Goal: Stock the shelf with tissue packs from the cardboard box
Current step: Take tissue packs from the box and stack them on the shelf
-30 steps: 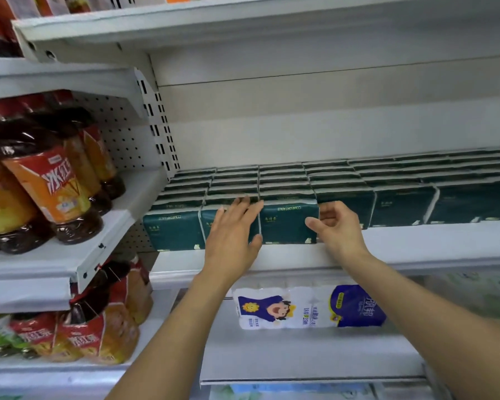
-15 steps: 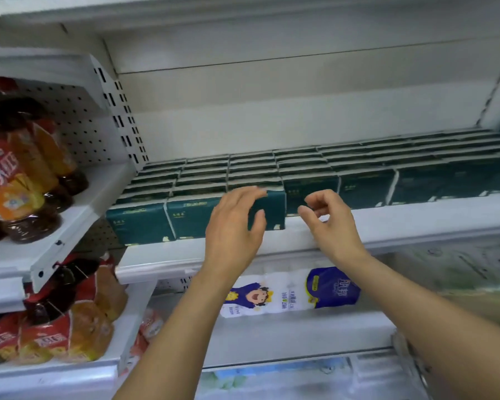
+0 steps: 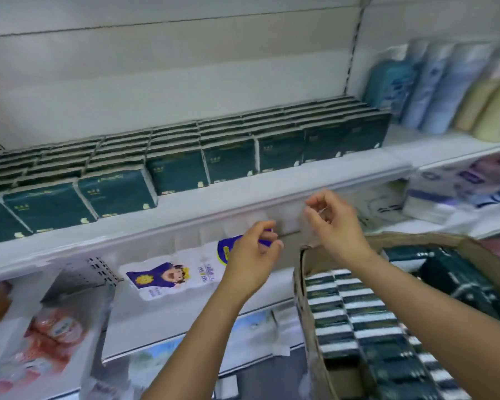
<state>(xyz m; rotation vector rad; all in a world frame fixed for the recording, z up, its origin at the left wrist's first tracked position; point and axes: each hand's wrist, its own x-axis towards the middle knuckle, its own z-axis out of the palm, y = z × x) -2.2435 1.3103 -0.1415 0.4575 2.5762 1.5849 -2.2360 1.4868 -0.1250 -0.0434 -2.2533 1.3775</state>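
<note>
Left hand (image 3: 254, 255) and right hand (image 3: 334, 223) empty, fingers loosely curled. Tissue packs (image 3: 116, 190) fill the shelf (image 3: 243, 194) above them, with a front-row gap. Cardboard box (image 3: 303, 284) under the right hand looks mostly full, so plenty left.

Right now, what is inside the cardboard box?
The cardboard box holds dark green tissue packs standing in tight rows, with loose packs lying on top at the far right. What lies beneath the packs is covered.
</note>
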